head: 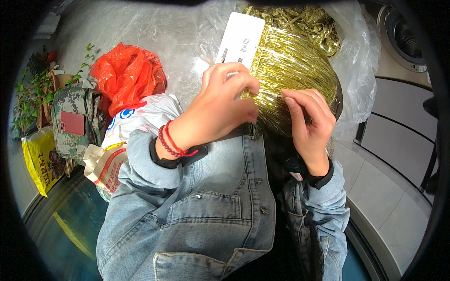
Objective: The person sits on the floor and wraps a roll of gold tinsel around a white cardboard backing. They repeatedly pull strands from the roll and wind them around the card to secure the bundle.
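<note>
A gold tinsel fringe (299, 63) with a woven gold band along its left edge lies in front of me. Beside that band is a white card (242, 35) bearing a barcode. My left hand (225, 95) is over the lower part of the card, its fingers bent and its blurred thumb apart from the forefinger; it hides what lies beneath. At the fringe's lower right, my right hand (311, 119) pinches fine strands between thumb and forefinger, with a tiny bright bit at the tips.
Clear plastic sheeting (358, 70) lies around more gold trim (295, 17). Leftward are a red plastic bag (128, 73), a white bag (151, 112), a phone (72, 123) on a camouflage bag (65, 102), and potted plants (38, 87). A front-loading washer (383, 38) stands at upper right.
</note>
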{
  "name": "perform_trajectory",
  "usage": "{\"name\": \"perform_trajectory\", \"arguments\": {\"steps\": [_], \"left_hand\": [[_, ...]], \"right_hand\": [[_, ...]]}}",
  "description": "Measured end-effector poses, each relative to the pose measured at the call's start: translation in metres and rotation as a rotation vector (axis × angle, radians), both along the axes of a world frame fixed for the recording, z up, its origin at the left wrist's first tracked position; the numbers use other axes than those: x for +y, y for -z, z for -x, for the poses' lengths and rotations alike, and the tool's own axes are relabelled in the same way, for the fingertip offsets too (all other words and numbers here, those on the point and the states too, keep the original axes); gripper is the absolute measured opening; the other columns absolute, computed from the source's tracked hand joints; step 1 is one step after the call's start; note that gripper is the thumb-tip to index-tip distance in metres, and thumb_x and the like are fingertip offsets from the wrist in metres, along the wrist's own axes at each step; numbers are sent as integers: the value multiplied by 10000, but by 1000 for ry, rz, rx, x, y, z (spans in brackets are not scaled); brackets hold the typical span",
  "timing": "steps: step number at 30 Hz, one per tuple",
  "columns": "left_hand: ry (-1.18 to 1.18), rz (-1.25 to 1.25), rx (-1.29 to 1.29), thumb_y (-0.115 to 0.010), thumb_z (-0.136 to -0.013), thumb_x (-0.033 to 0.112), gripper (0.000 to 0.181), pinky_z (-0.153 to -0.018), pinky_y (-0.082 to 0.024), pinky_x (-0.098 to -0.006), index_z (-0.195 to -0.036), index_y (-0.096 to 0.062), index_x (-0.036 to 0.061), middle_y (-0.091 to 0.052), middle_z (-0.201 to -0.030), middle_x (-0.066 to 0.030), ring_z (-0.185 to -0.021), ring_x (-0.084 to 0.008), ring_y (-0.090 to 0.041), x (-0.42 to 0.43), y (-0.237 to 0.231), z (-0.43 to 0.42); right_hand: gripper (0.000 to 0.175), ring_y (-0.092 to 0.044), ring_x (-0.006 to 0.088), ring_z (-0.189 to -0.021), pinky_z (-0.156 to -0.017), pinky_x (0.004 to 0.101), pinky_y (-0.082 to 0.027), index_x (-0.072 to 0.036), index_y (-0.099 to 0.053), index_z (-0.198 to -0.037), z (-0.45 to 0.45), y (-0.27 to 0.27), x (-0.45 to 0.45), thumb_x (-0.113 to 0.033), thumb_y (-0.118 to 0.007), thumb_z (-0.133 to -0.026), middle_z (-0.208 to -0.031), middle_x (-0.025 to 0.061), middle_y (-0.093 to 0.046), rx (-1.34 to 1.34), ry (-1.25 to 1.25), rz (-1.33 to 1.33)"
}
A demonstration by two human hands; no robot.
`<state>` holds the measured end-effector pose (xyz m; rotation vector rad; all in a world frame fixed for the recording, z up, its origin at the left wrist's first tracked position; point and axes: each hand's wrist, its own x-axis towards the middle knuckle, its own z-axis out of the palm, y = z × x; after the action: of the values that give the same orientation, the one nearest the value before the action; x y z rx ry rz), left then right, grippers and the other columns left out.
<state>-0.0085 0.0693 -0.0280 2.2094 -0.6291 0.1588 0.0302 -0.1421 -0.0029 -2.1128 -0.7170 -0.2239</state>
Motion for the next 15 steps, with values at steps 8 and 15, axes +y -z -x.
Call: {"name": "perform_trajectory", "arguments": {"steps": [8, 15], "left_hand": [[366, 181, 226, -779, -726, 258, 204, -1041, -296, -452, -661, -693, 85, -559, -1169, -70, -1201, -331, -405, 14, -28, 7], [-256, -28, -107, -809, -666, 98, 202, -960, -363, -414, -840, -707, 100, -558, -1072, -57, -1113, -319, -435, 4, -12, -9]], "right_hand": [[128, -617, 246, -697, -624, 323, -483, 6, -700, -921, 1, 0, 0, 26, -707, -795, -792, 117, -666, -4, 0, -5], [129, -620, 251, -695, -625, 325, -483, 7, -700, -924, 2, 0, 1, 26, -707, -797, -788, 119, -663, -16, 2, 4]]}}
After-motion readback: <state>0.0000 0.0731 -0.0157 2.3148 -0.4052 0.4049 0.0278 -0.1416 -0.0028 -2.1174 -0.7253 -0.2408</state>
